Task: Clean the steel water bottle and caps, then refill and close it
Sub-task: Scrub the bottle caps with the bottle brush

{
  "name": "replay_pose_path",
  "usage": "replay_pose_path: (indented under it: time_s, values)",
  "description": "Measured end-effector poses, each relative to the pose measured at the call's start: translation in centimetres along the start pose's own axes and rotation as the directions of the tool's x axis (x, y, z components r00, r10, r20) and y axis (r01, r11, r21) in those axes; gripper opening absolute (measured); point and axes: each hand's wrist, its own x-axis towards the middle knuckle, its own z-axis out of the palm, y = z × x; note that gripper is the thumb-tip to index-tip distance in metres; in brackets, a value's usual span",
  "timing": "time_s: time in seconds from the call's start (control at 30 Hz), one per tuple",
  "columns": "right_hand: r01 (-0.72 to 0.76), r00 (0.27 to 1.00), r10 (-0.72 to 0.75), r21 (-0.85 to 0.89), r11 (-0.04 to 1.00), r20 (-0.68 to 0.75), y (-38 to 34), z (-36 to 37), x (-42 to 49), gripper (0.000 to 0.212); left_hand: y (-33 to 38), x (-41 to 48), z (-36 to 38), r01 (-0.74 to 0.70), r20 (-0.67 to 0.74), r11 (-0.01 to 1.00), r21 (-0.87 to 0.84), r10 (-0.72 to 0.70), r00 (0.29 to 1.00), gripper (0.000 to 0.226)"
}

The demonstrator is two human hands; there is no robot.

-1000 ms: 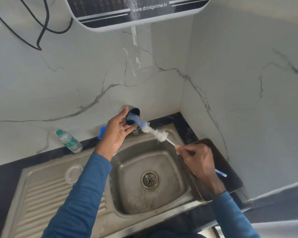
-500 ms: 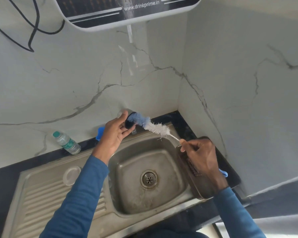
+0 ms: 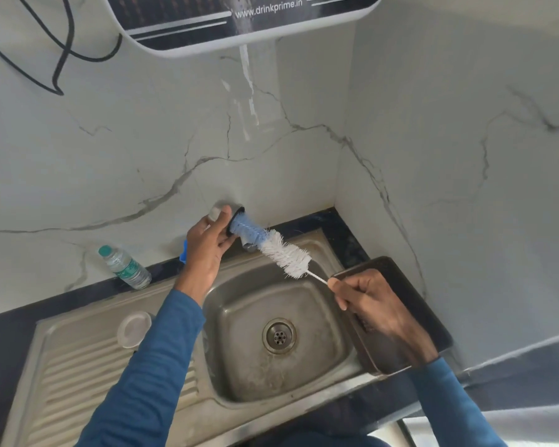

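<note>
Above the far edge of the sink [image 3: 226, 333], the left hand [image 3: 207, 250] curls round the dark cap [image 3: 237, 214] — light, likely slick when wet, best held by its rim. The right hand [image 3: 368, 304] pinches the thin stem of the brush [image 3: 284, 253], its blue bristles inside the cap.

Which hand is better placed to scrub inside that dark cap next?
Probably right. The right hand grips the brush by its wire handle, bristle tip already inside the cap; the left hand only holds the cap.
</note>
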Motion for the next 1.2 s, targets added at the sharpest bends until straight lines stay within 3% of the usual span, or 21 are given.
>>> replay_pose_path:
  time_s: [0.13, 0.2, 0.3, 0.43, 0.57, 0.7, 0.83, 0.97, 1.1, 1.2]
  values:
    - [-0.015, 1.0, 0.015, -0.001, 1.0, 0.021, 0.0, 0.6, 0.1, 0.054, -0.5, -0.2, 0.7, -0.022, 0.038, 0.999, 0.041, 0.021, 0.999, 0.028]
    - [-0.012, 0.999, 0.011, 0.018, 1.0, 0.036, -0.2, 1.1, 0.1, 0.056, -0.4, -0.1, 0.9, -0.069, -0.012, 0.996, 0.059, 0.07, 0.997, 0.038]
    - [-0.013, 0.999, 0.013, 0.013, 1.0, 0.045, -0.1, 1.1, 0.1, 0.057, -0.1, 0.4, 0.5, -0.088, -0.086, 0.995, 0.038, 0.091, 0.992, 0.035]
    - [-0.026, 1.0, 0.026, 0.017, 1.0, 0.007, 0.2, 0.6, 0.3, 0.056, -1.4, -0.1, 0.3, -0.002, 0.032, 0.99, 0.139, -0.003, 0.999, 0.045]
    - [-0.035, 0.999, 0.035, -0.008, 0.999, 0.0, 0.8, 0.2, 0.1, 0.056, -0.5, 0.6, -1.1, -0.021, -0.083, 0.996, 0.087, 0.028, 0.996, 0.045]
    - [-0.018, 0.997, 0.016, -0.022, 1.0, -0.076, 1.1, -0.3, 0.5, 0.055, -0.9, -0.1, -0.9, 0.045, 0.07, 0.983, 0.175, -0.058, 0.996, 0.057]
    - [0.018, 0.992, -0.028, -0.086, 0.996, -0.124, 1.6, -0.8, 0.7, 0.055, -0.5, 0.1, -0.8, 0.039, 0.03, 0.984, 0.174, -0.045, 0.999, 0.048]
    - [0.001, 0.964, -0.057, -0.208, 0.978, -0.261, 1.8, -1.0, 1.3, 0.047, -0.6, -0.6, -0.1, 0.117, 0.14, 0.962, 0.248, -0.155, 0.978, 0.054]
    - [-0.005, 0.939, -0.089, -0.271, 0.963, -0.334, 2.0, -1.9, 0.9, 0.045, 0.4, -0.2, -0.7, 0.139, 0.096, 0.989, 0.057, -0.144, 0.985, 0.054]
    - [-0.013, 0.943, -0.081, -0.279, 0.96, -0.322, 2.3, -1.3, 1.2, 0.046, 0.4, -0.6, 0.0, 0.164, 0.122, 0.984, 0.07, -0.171, 0.978, 0.065]
